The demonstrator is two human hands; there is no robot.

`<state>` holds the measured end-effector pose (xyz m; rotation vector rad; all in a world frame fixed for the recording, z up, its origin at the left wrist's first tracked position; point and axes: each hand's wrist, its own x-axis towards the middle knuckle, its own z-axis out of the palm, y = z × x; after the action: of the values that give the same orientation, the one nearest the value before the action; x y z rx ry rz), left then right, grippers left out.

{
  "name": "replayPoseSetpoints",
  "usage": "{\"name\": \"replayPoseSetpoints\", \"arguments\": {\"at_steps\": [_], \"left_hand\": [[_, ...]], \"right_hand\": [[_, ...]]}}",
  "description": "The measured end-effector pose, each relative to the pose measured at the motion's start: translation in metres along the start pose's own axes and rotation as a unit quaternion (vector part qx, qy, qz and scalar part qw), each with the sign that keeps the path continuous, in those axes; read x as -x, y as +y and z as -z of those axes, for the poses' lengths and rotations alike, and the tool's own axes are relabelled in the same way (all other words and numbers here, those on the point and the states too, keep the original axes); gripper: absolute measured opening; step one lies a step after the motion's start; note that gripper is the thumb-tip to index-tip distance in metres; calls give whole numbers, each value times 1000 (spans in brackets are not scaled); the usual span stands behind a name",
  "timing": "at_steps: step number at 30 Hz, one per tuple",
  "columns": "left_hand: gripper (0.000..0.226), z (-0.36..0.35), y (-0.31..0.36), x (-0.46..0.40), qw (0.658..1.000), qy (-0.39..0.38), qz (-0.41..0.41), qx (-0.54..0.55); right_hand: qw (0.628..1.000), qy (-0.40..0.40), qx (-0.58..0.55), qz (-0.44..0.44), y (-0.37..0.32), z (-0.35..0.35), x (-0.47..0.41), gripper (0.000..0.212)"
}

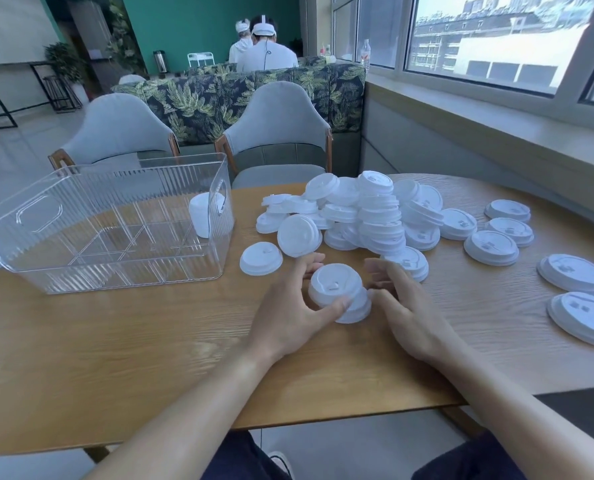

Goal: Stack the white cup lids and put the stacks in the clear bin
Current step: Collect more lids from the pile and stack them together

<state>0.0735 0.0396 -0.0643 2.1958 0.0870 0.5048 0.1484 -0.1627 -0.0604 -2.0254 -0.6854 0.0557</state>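
A short stack of white cup lids (pixel 337 289) stands on the wooden table (pixel 115 358) in front of me. My left hand (pixel 299 313) grips the stack from the left, thumb at its near side and fingers behind it. My right hand (pixel 403 306) sits just right of the stack with fingers loosely curled toward it; contact is unclear. A big loose pile of white lids (pixel 365 213) lies behind the hands. The clear ribbed bin (pixel 46 237) stands at the left, with one white lid stack (pixel 204 216) inside its far right corner.
Single lids and small stacks are scattered over the right side of the table (pixel 491 247) (pixel 572 273) (pixel 583 318), and one lid (pixel 261 259) lies beside the bin. Two grey chairs (pixel 278 133) stand behind the table. A window sill runs along the right.
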Motion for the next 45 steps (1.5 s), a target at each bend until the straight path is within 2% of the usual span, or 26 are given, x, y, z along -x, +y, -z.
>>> {"name": "replayPoseSetpoints", "arguments": {"at_steps": [2,9,15,23,41,45], "left_hand": [[77,-3,3,1,1000,-19,-10,-16],[79,-4,1,2,997,-39,-34,-55],[79,-6,-2,0,994,-56,-34,-83],[79,-6,2,-1,981,-63,-59,-173],[80,-7,0,-4,974,-65,-77,-202],[95,-4,3,-2,979,-76,-65,-179]], "right_hand": [[1000,17,-8,-2,-1,0,1,50],[997,14,71,28,2,-5,2,33],[994,12,105,41,1,-7,1,34],[985,5,156,73,3,-8,2,32],[984,-4,168,66,4,-9,0,36],[985,-5,161,55,2,-8,1,36]]}}
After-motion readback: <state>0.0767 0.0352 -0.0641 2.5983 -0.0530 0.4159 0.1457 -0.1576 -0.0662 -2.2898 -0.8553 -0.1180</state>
